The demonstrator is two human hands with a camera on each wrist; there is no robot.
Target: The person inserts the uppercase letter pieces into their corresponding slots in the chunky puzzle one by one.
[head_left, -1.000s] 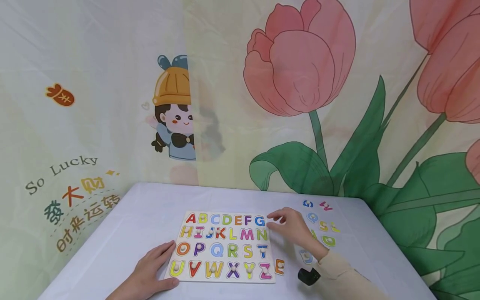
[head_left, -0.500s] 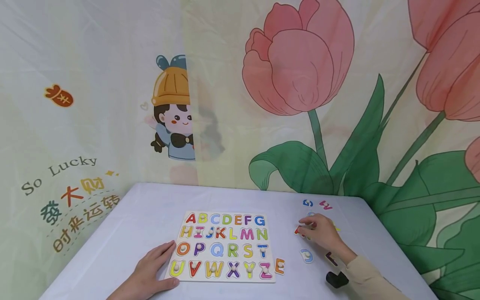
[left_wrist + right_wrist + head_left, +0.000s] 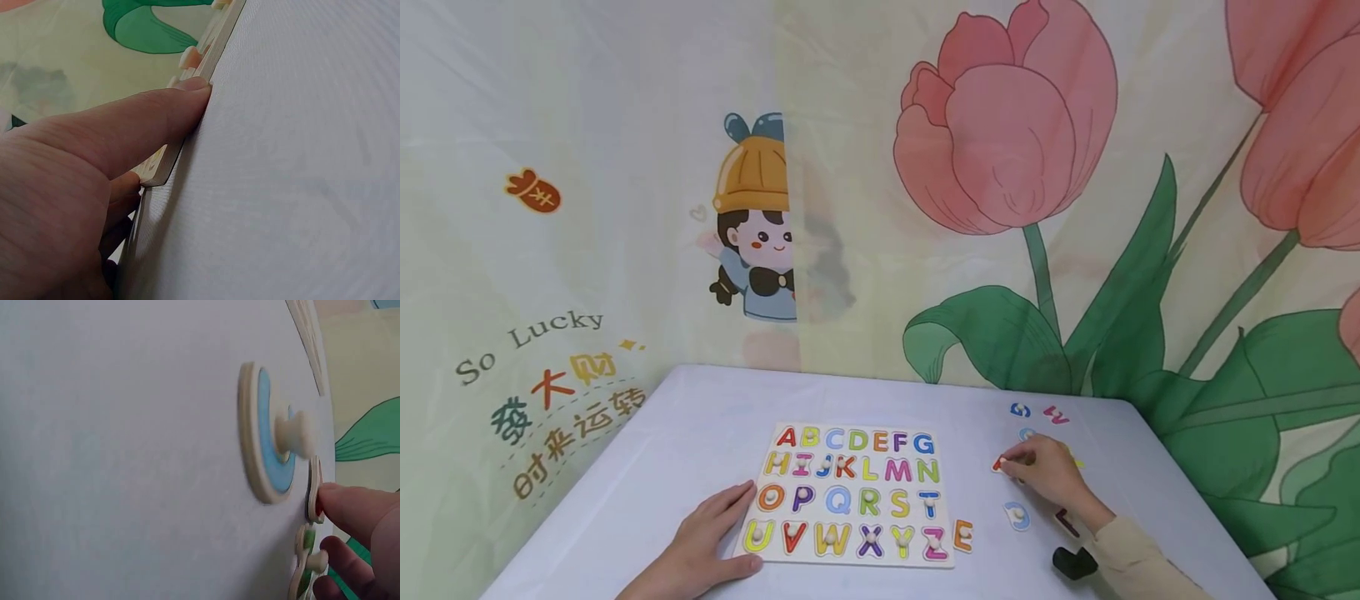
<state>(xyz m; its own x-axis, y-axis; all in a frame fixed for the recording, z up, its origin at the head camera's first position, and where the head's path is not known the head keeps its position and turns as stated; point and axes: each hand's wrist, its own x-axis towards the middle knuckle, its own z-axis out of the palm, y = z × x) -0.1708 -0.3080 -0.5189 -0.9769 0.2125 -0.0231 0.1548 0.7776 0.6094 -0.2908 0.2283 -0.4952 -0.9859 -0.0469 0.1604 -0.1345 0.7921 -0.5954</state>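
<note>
A wooden alphabet puzzle board [image 3: 850, 560] lies on the white table, letters A to Z in rows, several with knobs. My left hand [image 3: 703, 533] rests at its near left corner. In the left wrist view, the thumb [image 3: 150, 119] presses the board's edge [image 3: 164, 167]. To the right of the board, my right hand [image 3: 1052, 471] pinches a red letter piece [image 3: 997, 464], mostly hidden by the fingertips. In the right wrist view, the thumb lies against this red piece [image 3: 314, 490], with a green knobbed piece [image 3: 303, 562] just below.
Beside the board's near right corner lies an orange E piece [image 3: 963, 536]. A light blue piece [image 3: 1017, 517] and a dark F-like piece [image 3: 1066, 522] lie near my right wrist. Farther back are a blue G piece [image 3: 1020, 409] and a pink piece [image 3: 1056, 414].
My right hand has moved right, from the board's far right corner to the loose letters, and its fingers have closed on the red piece. My left hand stays at the board.
</note>
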